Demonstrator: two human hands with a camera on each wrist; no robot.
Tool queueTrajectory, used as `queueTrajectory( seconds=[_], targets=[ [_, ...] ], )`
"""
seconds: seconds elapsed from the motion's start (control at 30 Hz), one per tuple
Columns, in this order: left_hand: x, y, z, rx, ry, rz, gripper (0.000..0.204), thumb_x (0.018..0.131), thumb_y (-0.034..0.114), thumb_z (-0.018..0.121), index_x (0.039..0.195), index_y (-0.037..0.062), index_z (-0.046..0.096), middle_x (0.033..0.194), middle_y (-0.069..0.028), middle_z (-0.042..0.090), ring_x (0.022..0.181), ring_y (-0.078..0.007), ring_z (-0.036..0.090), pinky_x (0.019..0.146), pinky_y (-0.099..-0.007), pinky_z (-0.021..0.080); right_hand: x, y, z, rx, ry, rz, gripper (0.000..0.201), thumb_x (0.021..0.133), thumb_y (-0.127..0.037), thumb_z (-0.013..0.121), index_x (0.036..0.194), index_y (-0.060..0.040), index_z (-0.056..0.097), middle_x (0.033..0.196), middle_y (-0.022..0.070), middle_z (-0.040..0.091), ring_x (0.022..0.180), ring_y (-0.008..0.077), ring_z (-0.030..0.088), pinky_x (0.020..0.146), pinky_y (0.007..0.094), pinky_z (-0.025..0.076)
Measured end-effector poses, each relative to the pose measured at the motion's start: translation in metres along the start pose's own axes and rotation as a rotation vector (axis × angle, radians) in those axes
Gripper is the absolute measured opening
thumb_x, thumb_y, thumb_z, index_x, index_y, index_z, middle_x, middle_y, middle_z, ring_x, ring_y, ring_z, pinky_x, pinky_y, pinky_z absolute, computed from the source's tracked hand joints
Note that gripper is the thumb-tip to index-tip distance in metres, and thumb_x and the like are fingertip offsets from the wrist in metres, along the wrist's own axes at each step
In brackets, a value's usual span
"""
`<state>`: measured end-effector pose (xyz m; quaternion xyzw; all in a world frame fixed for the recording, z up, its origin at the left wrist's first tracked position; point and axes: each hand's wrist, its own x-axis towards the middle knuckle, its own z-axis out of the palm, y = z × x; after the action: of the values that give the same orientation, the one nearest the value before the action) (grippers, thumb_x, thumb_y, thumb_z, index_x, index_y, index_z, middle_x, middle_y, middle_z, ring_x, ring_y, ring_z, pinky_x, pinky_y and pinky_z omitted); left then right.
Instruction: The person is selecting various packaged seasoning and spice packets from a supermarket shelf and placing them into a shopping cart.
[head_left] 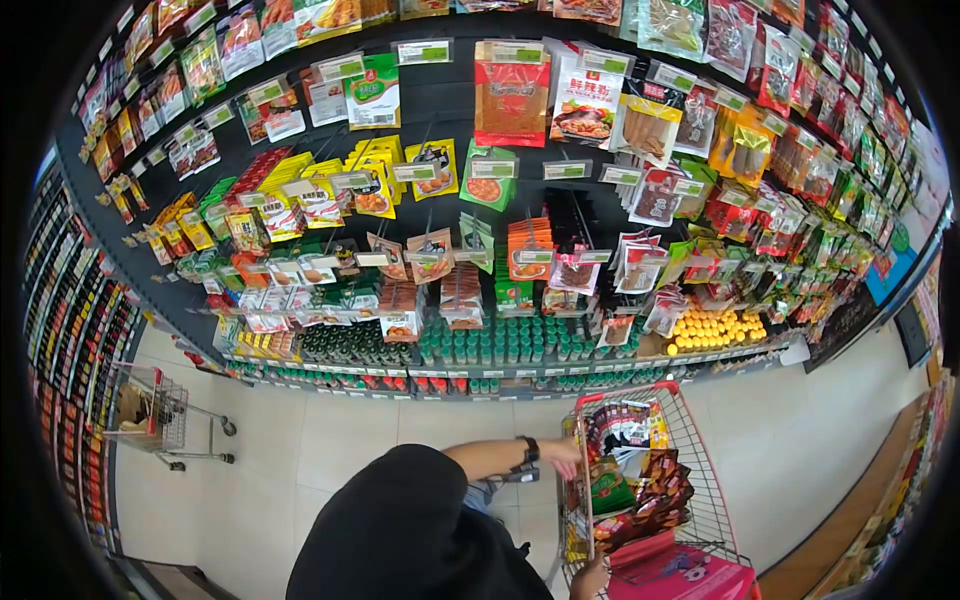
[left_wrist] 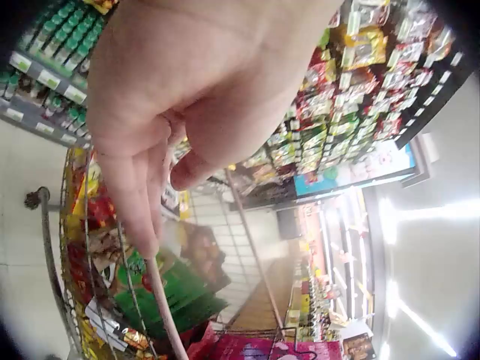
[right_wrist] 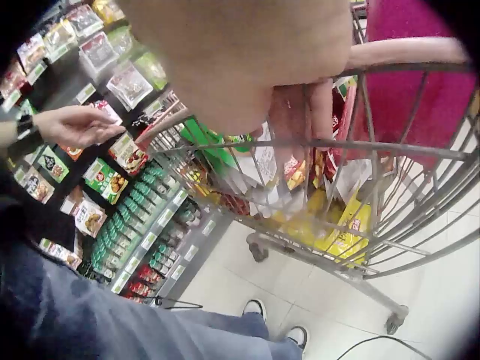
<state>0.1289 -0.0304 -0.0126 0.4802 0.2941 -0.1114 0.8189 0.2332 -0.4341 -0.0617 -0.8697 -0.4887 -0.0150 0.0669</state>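
Big dark wall of shelving (head_left: 440, 100) packed with hanging snack packets, price tags everywhere, plus rows of green-capped bottles (head_left: 490, 345) along the bottom (some yellow ones (head_left: 715, 328) too). Floor (head_left: 330, 430) is pale glossy tile. A spare wire trolley (head_left: 150, 408) is parked far left. Strip ceiling lights (left_wrist: 420, 217) overhead.

The red-rimmed wire shopping cart (head_left: 690, 440) has a grey metal mesh and a pinkish-red handle bar. Inside the cart lie a green foil packet (head_left: 605, 490), dark brown glossy packets (head_left: 665, 485) and a yellow packet (right_wrist: 352, 232) low against the mesh. At the cart's near end sits a magenta child seat flap (head_left: 680, 575) with a pale printed figure. Beyond the cart, the dark grey peg shelf wall (head_left: 440, 100) carries yellow, red, orange and green packets with white-and-green price tags, above a row of green-capped bottles (head_left: 500, 345). Beside the cart, the left hand (head_left: 563, 455) wears a black wristband, and the floor tiles (head_left: 330, 430) are cream
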Motion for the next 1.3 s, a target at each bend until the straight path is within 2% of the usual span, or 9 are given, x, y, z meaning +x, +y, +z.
queueTrajectory(
  seconds=[0.1,0.23,0.33,0.37,0.4,0.43,0.67,0.83,1.3],
  targets=[
    [-0.027,0.040,-0.052,-0.164,-0.096,0.003,0.035,0.096,0.024,0.050,0.119,-0.0017,0.043,0.103,-0.0317,0.062,0.089,-0.0395,0.067,0.074,-0.0473,0.058,0.033,0.013,-0.025,0.015,-0.232,0.199,0.037,0.085,-0.013,0.055,0.122,-0.0118,0.054,0.093,0.0180,0.063,0.074,0.0317,0.062,0.061,0.0433,0.048],
    [-0.110,0.076,-0.106,-0.029,0.327,0.361,0.029,0.097,0.024,0.047,0.114,0.0006,0.048,0.096,-0.0236,0.066,0.081,-0.0315,0.070,0.068,-0.0380,0.058,0.074,0.010,-0.071,0.105,-0.292,0.260,0.044,0.087,-0.041,0.056,0.110,-0.0042,0.057,0.084,0.0250,0.064,0.080,0.0448,0.062,0.070,0.0527,0.049],
    [-0.160,0.100,-0.117,-0.047,0.479,0.373,0.029,0.095,0.022,0.047,0.116,0.0002,0.048,0.097,-0.0243,0.066,0.081,-0.0319,0.069,0.069,-0.0381,0.058,0.088,0.046,-0.043,0.150,-0.421,0.322,0.071,0.092,-0.060,0.038,0.133,-0.0031,0.048,0.123,0.0311,0.054,0.117,0.0460,0.050,0.096,0.0478,0.044],
    [-0.153,0.099,-0.114,-0.020,0.488,0.312,0.031,0.095,0.021,0.047,0.118,-0.0004,0.047,0.101,-0.0259,0.064,0.083,-0.0336,0.069,0.070,-0.0392,0.058,0.096,0.041,-0.058,0.174,-0.478,0.338,0.076,0.091,-0.064,0.036,0.137,-0.0037,0.045,0.123,0.0317,0.053,0.120,0.0451,0.048,0.099,0.0462,0.041],
    [-0.134,0.091,-0.106,-0.029,0.435,0.259,0.033,0.095,0.021,0.047,0.119,-0.0007,0.046,0.104,-0.0268,0.063,0.084,-0.0349,0.068,0.071,-0.0403,0.058,0.089,0.056,-0.029,0.106,-0.227,0.279,0.062,0.090,-0.061,0.043,0.116,-0.0064,0.058,0.095,0.0273,0.062,0.091,0.0444,0.059,0.079,0.0521,0.046],
    [-0.113,0.083,-0.099,-0.036,0.383,0.215,0.035,0.094,0.022,0.048,0.121,-0.0011,0.045,0.107,-0.0278,0.061,0.086,-0.0363,0.068,0.072,-0.0413,0.058,0.106,0.031,-0.080,0.154,-0.423,0.394,0.061,0.090,-0.061,0.042,0.116,-0.0080,0.058,0.098,0.0270,0.062,0.092,0.0445,0.059,0.080,0.0521,0.046],
    [0.088,-0.006,-0.016,-0.005,0.052,0.071,0.051,0.093,0.027,0.053,0.135,0.0095,0.032,0.132,-0.0185,0.045,0.118,-0.0351,0.050,0.094,-0.0528,0.045,0.114,0.039,-0.074,0.150,-0.460,0.461,0.063,0.088,-0.066,0.041,0.110,-0.0117,0.062,0.092,0.0241,0.066,0.089,0.0427,0.063,0.077,0.0516,0.049],
    [0.090,0.051,0.091,-0.115,0.245,0.003,0.049,0.093,0.026,0.049,0.135,0.0116,0.029,0.138,-0.0118,0.035,0.129,-0.0287,0.039,0.104,-0.0560,0.036,0.114,0.031,-0.078,0.150,-0.476,0.473,0.064,0.089,-0.064,0.039,0.112,-0.0090,0.062,0.091,0.0234,0.067,0.087,0.0419,0.064,0.076,0.0522,0.048],
    [0.125,0.030,0.103,-0.083,0.240,-0.003,0.068,0.090,0.028,0.053,0.146,0.0116,0.019,0.150,-0.0143,0.023,0.137,-0.0330,0.028,0.105,-0.0536,0.035,0.120,0.054,-0.078,0.113,-0.275,0.421,0.055,0.092,-0.056,0.040,0.086,-0.0087,0.069,0.072,0.0207,0.066,0.072,0.0409,0.065,0.066,0.0496,0.050]
  ],
)
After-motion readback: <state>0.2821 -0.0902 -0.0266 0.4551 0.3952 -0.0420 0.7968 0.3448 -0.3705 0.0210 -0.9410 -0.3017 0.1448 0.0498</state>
